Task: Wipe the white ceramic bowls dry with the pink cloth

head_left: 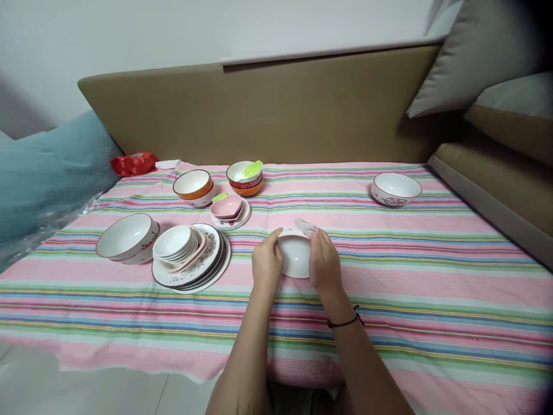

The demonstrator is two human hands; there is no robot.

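A striped cloth (432, 276) covers the surface. At its left, a large bowl (127, 236), a plate stack (190, 259) topped with small dishes, and stacked bowls (245, 176) behind sit grouped together. At centre, the left hand (266, 262) and right hand (325, 265) clasp a small white bowl (295, 256), fingers curled round its sides, low over the cloth. It is tilted, white face toward the wearer; inside or underside, I cannot tell. Being round, it has no long axis. Far right, a lone bowl (396, 188) stands well apart. Most crockery looks already grouped; these two bowls are not.
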